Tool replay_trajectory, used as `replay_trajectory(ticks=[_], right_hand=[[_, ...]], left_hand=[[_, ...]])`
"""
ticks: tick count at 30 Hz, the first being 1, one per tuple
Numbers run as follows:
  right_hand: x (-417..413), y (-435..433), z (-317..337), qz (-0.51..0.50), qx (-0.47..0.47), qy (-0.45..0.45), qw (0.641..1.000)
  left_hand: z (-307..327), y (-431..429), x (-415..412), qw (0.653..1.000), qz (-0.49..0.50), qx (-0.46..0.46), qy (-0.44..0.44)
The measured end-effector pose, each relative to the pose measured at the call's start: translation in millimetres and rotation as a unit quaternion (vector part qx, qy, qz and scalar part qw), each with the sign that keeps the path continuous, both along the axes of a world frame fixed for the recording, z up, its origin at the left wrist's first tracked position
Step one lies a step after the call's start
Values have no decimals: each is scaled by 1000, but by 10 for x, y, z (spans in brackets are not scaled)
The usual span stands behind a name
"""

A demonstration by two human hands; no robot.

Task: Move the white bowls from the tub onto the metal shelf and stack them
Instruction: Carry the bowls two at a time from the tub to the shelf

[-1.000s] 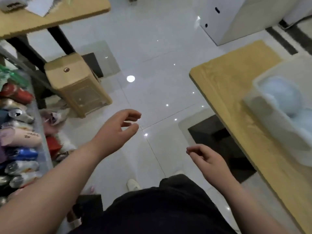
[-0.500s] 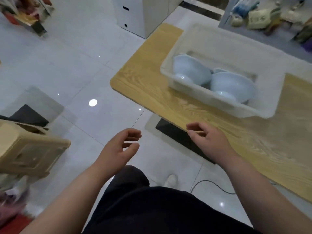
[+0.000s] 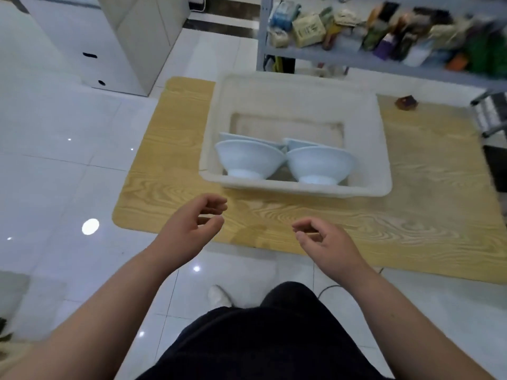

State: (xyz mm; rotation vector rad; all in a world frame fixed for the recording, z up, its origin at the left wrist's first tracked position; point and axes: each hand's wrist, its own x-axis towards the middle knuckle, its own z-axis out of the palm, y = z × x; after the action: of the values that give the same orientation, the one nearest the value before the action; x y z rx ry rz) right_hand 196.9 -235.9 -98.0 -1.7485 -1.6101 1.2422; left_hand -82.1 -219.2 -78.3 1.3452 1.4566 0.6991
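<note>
The tub (image 3: 296,189) now sits squarely ahead on the counter (image 3: 164,174). Left hand (image 3: 192,229) and right hand (image 3: 329,242) hover empty, slack. White bowls (image 3: 248,160): probably slick, fragile; grip rims.

We see glossy white floor tiles (image 3: 68,165) filling 9 o'clock, with thin grey grout lines. There's a round light glare (image 3: 90,226) at 8 o'clock and smaller sparkles around it. A light-wood tabletop (image 3: 170,160) with rounded corners spans from centre to 3 o'clock, its grain clearly visible. A white cabinet (image 3: 90,31) stands at 11 o'clock, with two dark slot holes on one face. A dark band (image 3: 219,24) crosses the floor at 12 o'clock. A grey rack (image 3: 262,37) stands at 1 o'clock, its level crowded with blurred boxes and packets (image 3: 307,30). A small dark brown object (image 3: 406,102) sits on the tabletop at 2 o'clock; we cannot tell what it is. A thin dark cable (image 3: 329,287) lies on the tiles at 5 o'clock.
</note>
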Motion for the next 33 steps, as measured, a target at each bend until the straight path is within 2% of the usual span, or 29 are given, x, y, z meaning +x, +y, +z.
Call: replay_trajectory(ticks=[3, 7, 11, 13, 15, 18, 21, 23, 25, 29, 33], right_hand=[[-5, 232, 30, -20, 26, -26, 999], [226, 705, 100, -64, 115, -51, 990], [618, 1438, 254, -37, 171, -122, 977], [766, 1845, 312, -11, 151, -143, 978], [855, 2249, 319, 42, 69, -175, 981], [890, 2724, 168, 171, -57, -261, 948], [885, 2970, -65, 244, -145, -232, 931], [874, 3055, -186, 280, -157, -231, 918], [860, 3110, -253, 313, -159, -249, 903], [836, 3102, -328, 357, -158, -280, 877], [788, 3015, -321, 329, -83, -326, 882]], left_hand=[[41, 467, 49, 999, -20, 36, 24], [68, 1069, 190, 993, -44, 80, 74], [126, 1787, 411, 978, -96, 108, 152], [129, 2136, 536, 968, -129, 85, 199], [85, 2460, 665, 950, -176, 34, 256], [-75, 2811, 794, 896, -272, -54, 346], [-294, 2990, 865, 814, -371, -129, 428], [-445, 3056, 878, 767, -407, -144, 475], [-537, 3100, 896, 740, -427, -142, 500], [-570, 3092, 936, 732, -431, -130, 511], [-521, 3069, 894, 756, -392, -72, 519]])
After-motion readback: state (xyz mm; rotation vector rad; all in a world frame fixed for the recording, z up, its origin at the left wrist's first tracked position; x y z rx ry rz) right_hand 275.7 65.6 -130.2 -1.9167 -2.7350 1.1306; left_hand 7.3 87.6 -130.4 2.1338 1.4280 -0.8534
